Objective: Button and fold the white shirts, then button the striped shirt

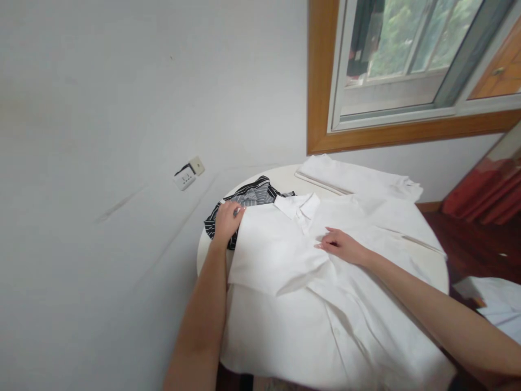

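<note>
My left hand (228, 218) curls at the shoulder edge of the white shirt (277, 244), and my right hand (341, 245), fingers half bent, rests on its front just below the collar (299, 209); I cannot tell whether either one pinches the fabric. The shirt lies spread between and beneath them on the round table (437, 269), with a striped cloth (258, 194) against my left hand and folded white clothing (358, 176) beyond my right. Tugging toward myself could let the overhanging hem drag the shirt askew, and the striped cloth might catch and bunch along with it.
</note>
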`<action>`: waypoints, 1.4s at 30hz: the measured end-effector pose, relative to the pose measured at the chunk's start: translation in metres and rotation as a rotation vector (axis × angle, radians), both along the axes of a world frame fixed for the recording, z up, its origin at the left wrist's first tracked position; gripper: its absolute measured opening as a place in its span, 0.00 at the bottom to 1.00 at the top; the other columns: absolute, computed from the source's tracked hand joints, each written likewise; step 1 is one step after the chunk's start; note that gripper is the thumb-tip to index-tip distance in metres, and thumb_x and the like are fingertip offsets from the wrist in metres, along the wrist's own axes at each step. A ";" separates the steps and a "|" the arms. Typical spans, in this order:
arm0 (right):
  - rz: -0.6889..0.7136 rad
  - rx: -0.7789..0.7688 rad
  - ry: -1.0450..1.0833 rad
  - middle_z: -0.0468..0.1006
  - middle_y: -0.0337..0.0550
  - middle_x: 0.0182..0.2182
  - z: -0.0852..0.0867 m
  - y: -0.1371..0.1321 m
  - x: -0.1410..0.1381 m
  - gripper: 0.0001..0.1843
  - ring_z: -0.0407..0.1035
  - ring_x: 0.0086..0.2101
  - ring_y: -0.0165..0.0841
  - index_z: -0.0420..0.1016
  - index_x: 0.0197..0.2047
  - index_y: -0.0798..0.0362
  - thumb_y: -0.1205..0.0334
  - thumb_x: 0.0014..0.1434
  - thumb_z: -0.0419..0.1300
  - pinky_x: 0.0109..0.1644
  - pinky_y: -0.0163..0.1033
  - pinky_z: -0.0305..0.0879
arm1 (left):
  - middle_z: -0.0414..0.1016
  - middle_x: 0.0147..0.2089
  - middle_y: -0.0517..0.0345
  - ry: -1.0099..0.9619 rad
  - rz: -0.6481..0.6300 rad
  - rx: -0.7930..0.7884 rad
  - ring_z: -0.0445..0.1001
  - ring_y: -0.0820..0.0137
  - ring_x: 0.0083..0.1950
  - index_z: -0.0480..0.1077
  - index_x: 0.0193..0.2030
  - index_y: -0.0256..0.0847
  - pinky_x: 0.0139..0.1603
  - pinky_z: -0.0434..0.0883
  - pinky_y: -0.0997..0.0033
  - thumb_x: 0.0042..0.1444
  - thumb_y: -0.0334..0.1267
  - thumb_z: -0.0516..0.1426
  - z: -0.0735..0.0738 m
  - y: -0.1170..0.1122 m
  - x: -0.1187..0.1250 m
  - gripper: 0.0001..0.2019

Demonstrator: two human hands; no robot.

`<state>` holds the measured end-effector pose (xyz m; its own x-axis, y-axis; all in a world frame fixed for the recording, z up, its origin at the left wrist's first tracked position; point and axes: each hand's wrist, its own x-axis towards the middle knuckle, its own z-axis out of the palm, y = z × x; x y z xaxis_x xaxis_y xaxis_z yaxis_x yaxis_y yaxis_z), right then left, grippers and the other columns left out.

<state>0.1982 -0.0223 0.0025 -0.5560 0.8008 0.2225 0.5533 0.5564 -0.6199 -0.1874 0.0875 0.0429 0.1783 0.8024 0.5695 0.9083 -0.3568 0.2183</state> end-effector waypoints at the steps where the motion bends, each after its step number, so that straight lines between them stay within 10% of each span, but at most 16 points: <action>1: 0.010 -0.011 0.001 0.58 0.29 0.17 0.000 0.001 0.001 0.27 0.59 0.22 0.26 0.58 0.19 0.52 0.43 0.64 0.50 0.64 0.49 0.47 | 0.72 0.34 0.56 -0.032 0.002 -0.060 0.69 0.65 0.39 0.69 0.33 0.43 0.44 0.65 0.66 0.60 0.48 0.50 -0.001 0.000 -0.002 0.14; 13: -0.082 0.057 0.021 0.64 0.30 0.19 -0.001 -0.006 -0.006 0.16 0.62 0.22 0.27 0.67 0.28 0.50 0.50 0.62 0.54 0.63 0.51 0.51 | 0.78 0.45 0.51 -0.234 0.152 -0.280 0.75 0.63 0.47 0.70 0.49 0.43 0.47 0.67 0.67 0.62 0.49 0.47 0.001 -0.013 0.003 0.18; 19: -0.118 0.232 0.026 0.75 0.48 0.39 -0.007 -0.006 -0.005 0.13 0.68 0.43 0.40 0.72 0.33 0.50 0.50 0.60 0.56 0.53 0.49 0.61 | 0.79 0.41 0.50 0.000 0.272 -0.423 0.76 0.60 0.44 0.71 0.43 0.42 0.44 0.69 0.65 0.58 0.55 0.50 0.007 -0.026 0.015 0.20; 26: 0.000 0.150 0.045 0.74 0.49 0.52 -0.011 0.005 0.000 0.13 0.64 0.56 0.41 0.69 0.44 0.48 0.52 0.66 0.49 0.64 0.60 0.42 | 0.78 0.40 0.43 0.175 0.430 -0.190 0.77 0.57 0.41 0.68 0.49 0.37 0.40 0.68 0.64 0.66 0.47 0.39 0.024 -0.051 0.037 0.22; 36: 0.048 0.174 0.057 0.76 0.47 0.50 -0.014 0.068 -0.027 0.15 0.67 0.54 0.41 0.70 0.31 0.50 0.47 0.60 0.55 0.64 0.56 0.49 | 0.77 0.38 0.40 0.342 0.448 -0.230 0.77 0.55 0.43 0.60 0.58 0.34 0.43 0.68 0.60 0.66 0.44 0.41 0.039 -0.028 0.028 0.21; 42: 0.050 0.212 0.067 0.76 0.49 0.49 -0.011 0.068 -0.035 0.17 0.69 0.51 0.39 0.70 0.30 0.50 0.47 0.61 0.55 0.58 0.48 0.60 | 0.65 0.59 0.32 0.241 0.298 -0.025 0.62 0.45 0.61 0.62 0.58 0.33 0.57 0.60 0.46 0.61 0.37 0.49 0.028 -0.043 0.046 0.20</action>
<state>0.1633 0.0459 -0.0081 -0.5718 0.7043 0.4207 0.4833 0.7036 -0.5210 -0.1413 0.0447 0.0711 0.0618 0.8525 0.5190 0.9977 -0.0669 -0.0089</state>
